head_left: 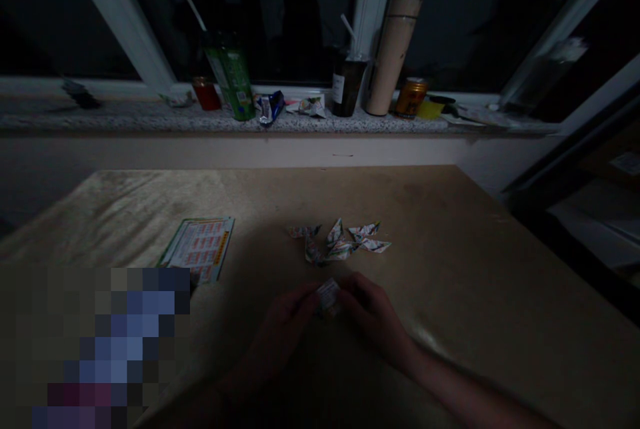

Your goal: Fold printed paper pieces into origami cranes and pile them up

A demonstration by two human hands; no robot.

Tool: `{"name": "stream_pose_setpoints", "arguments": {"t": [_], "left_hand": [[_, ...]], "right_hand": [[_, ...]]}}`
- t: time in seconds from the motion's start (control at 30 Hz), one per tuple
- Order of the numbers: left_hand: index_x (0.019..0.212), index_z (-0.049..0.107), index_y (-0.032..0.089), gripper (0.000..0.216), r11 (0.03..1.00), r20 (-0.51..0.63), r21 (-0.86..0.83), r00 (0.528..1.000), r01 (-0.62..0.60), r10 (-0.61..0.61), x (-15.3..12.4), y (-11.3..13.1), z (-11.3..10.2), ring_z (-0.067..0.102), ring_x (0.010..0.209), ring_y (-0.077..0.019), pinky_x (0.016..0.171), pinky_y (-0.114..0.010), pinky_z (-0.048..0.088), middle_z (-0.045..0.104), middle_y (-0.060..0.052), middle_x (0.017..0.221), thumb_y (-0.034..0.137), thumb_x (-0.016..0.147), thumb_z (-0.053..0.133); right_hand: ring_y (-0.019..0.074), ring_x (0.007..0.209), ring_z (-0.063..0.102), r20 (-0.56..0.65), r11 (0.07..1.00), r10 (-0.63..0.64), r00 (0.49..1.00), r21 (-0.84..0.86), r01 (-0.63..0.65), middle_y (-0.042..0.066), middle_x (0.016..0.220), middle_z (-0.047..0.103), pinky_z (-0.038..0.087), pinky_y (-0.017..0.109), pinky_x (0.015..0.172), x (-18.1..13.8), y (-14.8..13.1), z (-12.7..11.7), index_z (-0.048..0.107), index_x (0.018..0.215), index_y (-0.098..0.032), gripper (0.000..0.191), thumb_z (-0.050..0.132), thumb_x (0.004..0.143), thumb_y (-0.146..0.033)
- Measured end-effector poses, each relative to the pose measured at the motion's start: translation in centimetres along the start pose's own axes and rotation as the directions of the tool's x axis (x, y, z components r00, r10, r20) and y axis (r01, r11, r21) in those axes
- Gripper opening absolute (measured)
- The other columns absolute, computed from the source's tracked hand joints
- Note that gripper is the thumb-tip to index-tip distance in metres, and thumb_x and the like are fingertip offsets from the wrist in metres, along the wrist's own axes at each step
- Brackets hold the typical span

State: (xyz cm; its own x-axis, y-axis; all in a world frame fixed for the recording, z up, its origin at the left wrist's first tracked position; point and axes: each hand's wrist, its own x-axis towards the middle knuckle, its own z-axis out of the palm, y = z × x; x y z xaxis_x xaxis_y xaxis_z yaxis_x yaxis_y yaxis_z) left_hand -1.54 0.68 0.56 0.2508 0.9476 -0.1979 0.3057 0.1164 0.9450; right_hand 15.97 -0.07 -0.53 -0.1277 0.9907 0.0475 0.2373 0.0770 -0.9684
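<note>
Between my two hands, low in the middle of the head view, is a small folded piece of printed paper (329,292). My left hand (291,309) pinches its left side and my right hand (367,306) grips its right side. Fingers cover the paper's edges, and dim light hides its exact folds. Just beyond my hands, several folded paper figures (340,244) with pointed tips lie close together on the table. They are made of similar printed paper.
A printed sheet or booklet (203,246) lies to the left on the brown table (425,216). Along the granite windowsill (295,124) stand a green bottle (235,82), a dark cup with a straw (346,88), a tall beige flask (394,56) and an orange can (411,98). A blurred patch covers the lower left.
</note>
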Motion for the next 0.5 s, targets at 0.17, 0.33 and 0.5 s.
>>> {"name": "stream_pose_setpoints", "arguments": {"t": [0.17, 0.33, 0.5], "left_hand": [[0.105, 0.062, 0.017, 0.03, 0.999, 0.014, -0.026, 1.0, -0.022, 0.022, 0.22, 0.01, -0.08, 0.059, 0.096, -0.0211, 0.087, -0.03, 0.041, 0.067, -0.003, 0.104, 0.034, 0.085, 0.048], [0.098, 0.064, 0.015, 0.029, 0.999, 0.026, -0.052, 1.0, 0.008, -0.007, 0.29, -0.13, 0.02, 0.06, 0.089, -0.0204, 0.08, -0.027, 0.044, 0.068, -0.003, 0.095, 0.036, 0.083, 0.051], [0.076, 0.066, 0.014, 0.032, 0.998, -0.003, 0.038, 0.999, 0.052, -0.052, 0.36, 0.43, 0.0, 0.057, 0.062, -0.0164, 0.056, -0.022, 0.042, 0.064, 0.0, 0.066, 0.04, 0.083, 0.048]], "right_hand": [[0.0105, 0.055, 0.04, 0.029, 0.996, -0.004, 1.0, -0.088, 0.007, -0.003, 0.06, 0.045, 0.031, 0.021, 0.049, -0.03, 0.23, -0.05, 0.049, 0.065, -0.017, 0.026, 0.049, 0.085, -0.035], [0.0097, 0.053, 0.036, 0.039, 0.998, 0.021, 0.999, -0.059, -0.019, -0.004, 0.056, 0.041, 0.029, 0.021, 0.048, -0.19, 0.51, -0.01, 0.048, 0.06, -0.016, 0.033, 0.048, 0.085, -0.039], [0.01, 0.052, 0.036, 0.023, 1.0, 0.024, 0.999, -0.018, -0.024, -0.003, 0.056, 0.04, 0.029, 0.022, 0.047, -0.19, 0.51, -0.13, 0.049, 0.06, -0.016, 0.036, 0.048, 0.083, -0.044]]}}
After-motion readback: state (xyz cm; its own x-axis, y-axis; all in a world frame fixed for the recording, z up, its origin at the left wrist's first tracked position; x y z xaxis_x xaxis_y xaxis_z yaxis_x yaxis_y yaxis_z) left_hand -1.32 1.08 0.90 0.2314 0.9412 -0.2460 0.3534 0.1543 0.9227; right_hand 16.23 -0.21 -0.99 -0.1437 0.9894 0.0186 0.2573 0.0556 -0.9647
